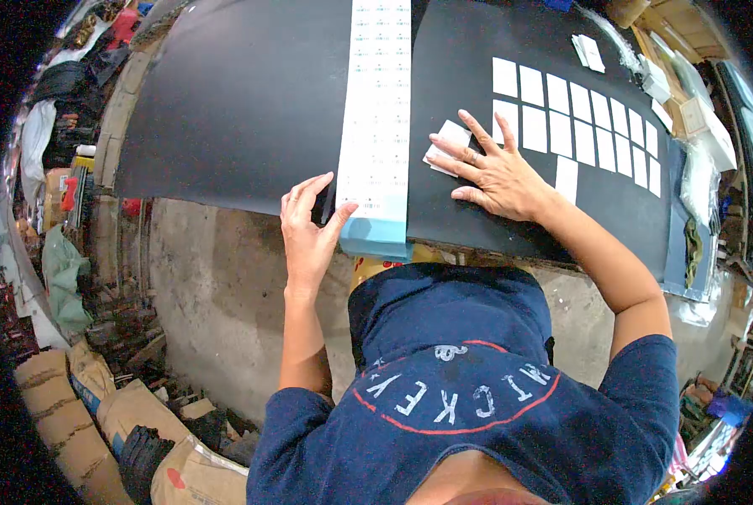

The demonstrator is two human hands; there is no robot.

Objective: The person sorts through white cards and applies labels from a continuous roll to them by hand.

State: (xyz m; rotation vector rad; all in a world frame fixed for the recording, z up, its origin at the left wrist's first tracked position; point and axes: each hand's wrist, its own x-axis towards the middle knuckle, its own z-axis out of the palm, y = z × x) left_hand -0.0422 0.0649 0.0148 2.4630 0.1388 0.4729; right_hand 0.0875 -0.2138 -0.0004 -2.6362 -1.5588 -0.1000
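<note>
A long white strip of printed labels runs down the black table, with a bluish backing end at the front edge. My left hand is at the strip's left edge, fingers apart, thumb tip over the labels near the lower end. To the right of the strip, my right hand lies spread, its fingers over a few white cards. Two rows of white cards are laid out beyond it. A single card lies below the rows, beside my right wrist.
A small stack of white cards lies at the far right of the table. White boxes and plastic wrap are at the right edge. Cardboard boxes stand on the floor at lower left.
</note>
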